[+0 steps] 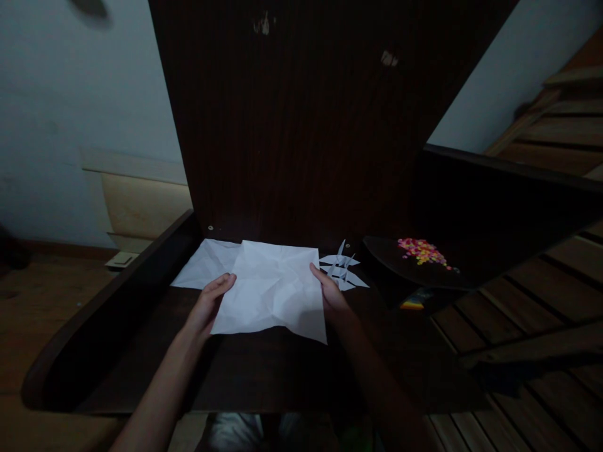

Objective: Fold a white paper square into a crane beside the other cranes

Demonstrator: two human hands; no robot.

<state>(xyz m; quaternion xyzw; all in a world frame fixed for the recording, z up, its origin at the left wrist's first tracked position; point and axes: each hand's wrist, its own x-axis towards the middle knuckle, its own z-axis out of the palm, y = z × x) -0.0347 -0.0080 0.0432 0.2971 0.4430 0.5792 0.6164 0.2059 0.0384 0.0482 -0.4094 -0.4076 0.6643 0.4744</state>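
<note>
A creased white sheet of paper (273,285) is held up over the dark desk, spread between my two hands. My left hand (214,301) grips its left edge, thumb on top and fingers behind. On the opposite edge, my right hand (332,295) pinches it the same way, its fingers mostly hidden. Another wrinkled white sheet (202,263) lies on the desk at the left, partly covered by the held one. Just beyond my right hand stand several folded paper cranes (343,270), close together.
A heap of small pink and yellow pieces (424,252) rests on a dark corner shelf (386,251) at the right. The dark desk (264,376) has a raised left side (117,301) and a tall back panel (292,125). Wooden slats (527,314) stand at the far right.
</note>
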